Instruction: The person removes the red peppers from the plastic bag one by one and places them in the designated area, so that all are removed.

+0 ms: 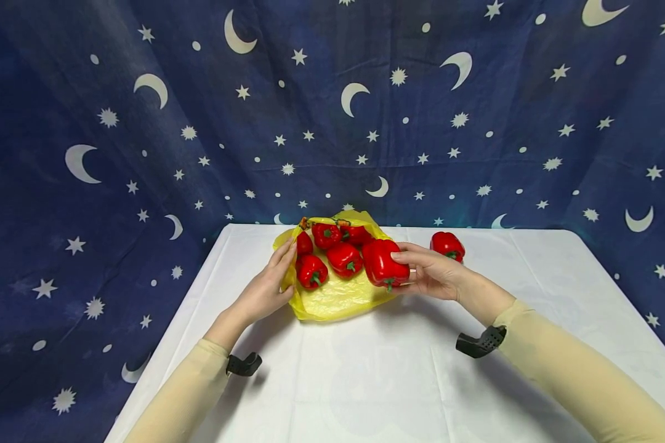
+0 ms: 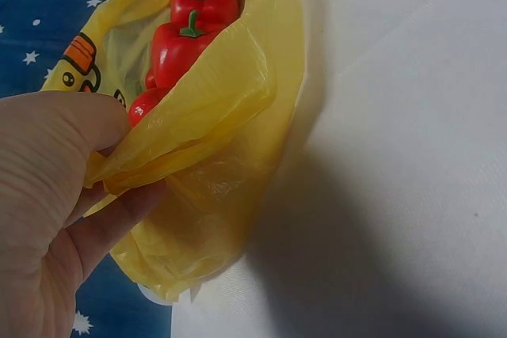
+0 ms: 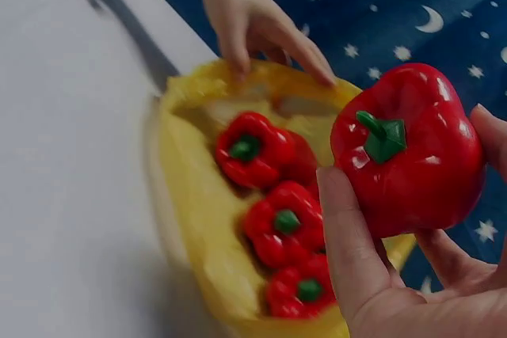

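My right hand (image 1: 435,274) holds a red bell pepper (image 1: 384,261) with a green stem, over the right side of a yellow plastic bag (image 1: 338,303). In the right wrist view, the fingers and thumb grip this pepper (image 3: 420,156) from its sides. At the bag's left edge, my left hand (image 1: 266,284) pinches the plastic between thumb and fingers, as the left wrist view shows on the bag rim (image 2: 198,104). The bag's mouth gapes, and several red bell peppers (image 1: 345,258) lie inside it. Its side carries a printed cartoon pattern (image 2: 79,65).
Another red bell pepper (image 1: 446,244) lies on the white-covered table (image 1: 366,381), behind my right wrist. A dark blue curtain (image 1: 321,111) with moons and stars hangs behind the table and along its sides.
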`<state>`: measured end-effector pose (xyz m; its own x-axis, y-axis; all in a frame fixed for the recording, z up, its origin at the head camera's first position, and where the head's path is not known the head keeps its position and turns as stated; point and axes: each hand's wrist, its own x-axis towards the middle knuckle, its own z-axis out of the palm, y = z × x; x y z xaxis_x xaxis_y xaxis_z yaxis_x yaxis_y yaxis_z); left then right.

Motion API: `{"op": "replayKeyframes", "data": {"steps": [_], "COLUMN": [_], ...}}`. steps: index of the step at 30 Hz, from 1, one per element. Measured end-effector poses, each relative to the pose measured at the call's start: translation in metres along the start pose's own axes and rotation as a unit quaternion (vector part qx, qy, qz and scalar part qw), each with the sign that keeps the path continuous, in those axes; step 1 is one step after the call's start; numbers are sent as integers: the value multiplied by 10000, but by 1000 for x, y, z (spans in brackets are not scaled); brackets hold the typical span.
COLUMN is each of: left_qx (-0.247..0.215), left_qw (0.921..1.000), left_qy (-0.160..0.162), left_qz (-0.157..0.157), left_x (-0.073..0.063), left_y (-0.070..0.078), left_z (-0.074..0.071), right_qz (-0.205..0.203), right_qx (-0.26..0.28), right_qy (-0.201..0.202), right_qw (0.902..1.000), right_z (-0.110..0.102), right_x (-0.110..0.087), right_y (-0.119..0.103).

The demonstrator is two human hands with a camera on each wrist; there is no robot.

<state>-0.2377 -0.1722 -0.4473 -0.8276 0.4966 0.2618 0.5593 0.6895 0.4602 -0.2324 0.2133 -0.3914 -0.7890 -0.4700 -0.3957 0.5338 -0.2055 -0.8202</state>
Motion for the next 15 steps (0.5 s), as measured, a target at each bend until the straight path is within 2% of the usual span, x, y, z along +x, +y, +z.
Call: {"op": "replayKeyframes", "data": {"steps": [9,15], "left_qx": [4,12], "left_qw": [10000,10000], "left_qy": [38,51], "left_qz": [17,18], "left_x": [0,1], "left_y": [-2,-1], "left_z": [1,1], "right_qz": [-436,-460], "right_qx": [-145,15], "right_qy": [79,312], "right_qw": [9989,9985], "right_z": [-40,-67], "right_x": [-14,-25], "right_y": [-27,-41]}}
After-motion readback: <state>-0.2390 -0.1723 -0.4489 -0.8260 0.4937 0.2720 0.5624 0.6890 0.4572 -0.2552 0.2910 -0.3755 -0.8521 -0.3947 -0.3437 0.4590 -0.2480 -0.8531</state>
